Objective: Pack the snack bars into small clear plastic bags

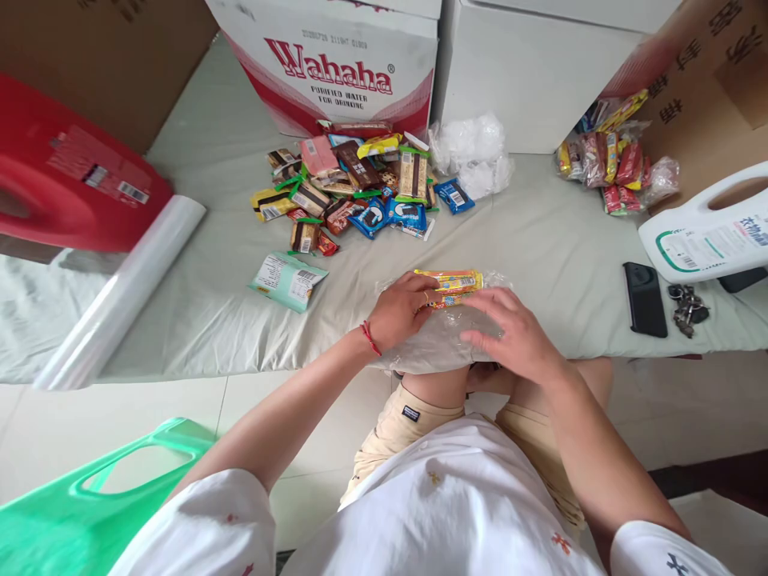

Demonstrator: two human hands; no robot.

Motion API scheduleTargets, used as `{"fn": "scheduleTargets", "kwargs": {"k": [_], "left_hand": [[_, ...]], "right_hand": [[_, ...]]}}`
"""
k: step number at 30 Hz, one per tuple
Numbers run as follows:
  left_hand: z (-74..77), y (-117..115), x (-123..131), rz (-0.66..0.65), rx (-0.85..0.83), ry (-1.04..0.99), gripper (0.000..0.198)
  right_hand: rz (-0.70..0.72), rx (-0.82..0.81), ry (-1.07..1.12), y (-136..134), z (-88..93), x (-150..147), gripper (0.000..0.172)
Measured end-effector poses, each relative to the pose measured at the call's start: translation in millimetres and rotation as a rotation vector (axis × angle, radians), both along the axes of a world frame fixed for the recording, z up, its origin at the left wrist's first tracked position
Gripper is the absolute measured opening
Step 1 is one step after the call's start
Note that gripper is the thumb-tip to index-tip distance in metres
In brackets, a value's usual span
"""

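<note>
A small stack of yellow and orange snack packets (453,282) lies on a clear plastic bag (426,340) at the front edge of the covered surface. My left hand (405,308), with a red cord at its wrist and a ring on one finger, grips the left end of the packets. Beside their right end is my right hand (510,328), thumb and fingers apart, fingertips close to the wrapper. Whether those fingertips touch it I cannot tell. Left of my left hand rests a pale green snack packet (288,280).
Behind is a heap of wrapped snacks (360,184), backed by a Wahaha carton (342,72) and crumpled clear plastic (474,152). A plastic roll (126,288) and red jug (78,168) lie left. Bagged snacks (606,160), a white bottle (708,228), phone (645,298) and keys (687,308) are right.
</note>
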State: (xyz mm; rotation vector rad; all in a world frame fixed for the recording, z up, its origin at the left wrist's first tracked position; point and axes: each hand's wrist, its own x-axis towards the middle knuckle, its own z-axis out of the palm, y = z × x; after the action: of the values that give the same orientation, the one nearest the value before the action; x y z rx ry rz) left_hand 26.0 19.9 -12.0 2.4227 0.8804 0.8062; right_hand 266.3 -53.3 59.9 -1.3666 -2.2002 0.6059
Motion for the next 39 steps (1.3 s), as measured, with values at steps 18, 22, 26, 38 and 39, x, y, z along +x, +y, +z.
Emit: {"fn": "scheduleTargets", "kwargs": {"k": [18,22,26,38,39], "left_hand": [[14.3,10.3,-3.6,-0.069,-0.075,0.157,0.028],[20.6,15.3,-2.4,-0.069,-0.146,0.158,0.031],[18.9,31.2,-18.3,-0.134,-0.430,-0.109,0.026],[24.9,-5.2,-39.7,0.498,-0.490,-0.284,0.056],[20.9,-3.5,-40.8,0.605,-0.441,-0.172,0.040]], "right_hand": [[-0.178,0.234,-0.108,25.8,-5.0,-0.4,0.028],[-0.258,0.026,-0.258,75.7,-15.6,-15.9,0.027],[-0.287,-0.150,-0.366,95.1,-26.3,-26.5,0.028],[-0.317,-0.151,-0.320,90.4,-32.1,-25.5,0.029],[-0.312,-0.147,-0.306,90.8,-33.1,-24.3,0.028]]}}
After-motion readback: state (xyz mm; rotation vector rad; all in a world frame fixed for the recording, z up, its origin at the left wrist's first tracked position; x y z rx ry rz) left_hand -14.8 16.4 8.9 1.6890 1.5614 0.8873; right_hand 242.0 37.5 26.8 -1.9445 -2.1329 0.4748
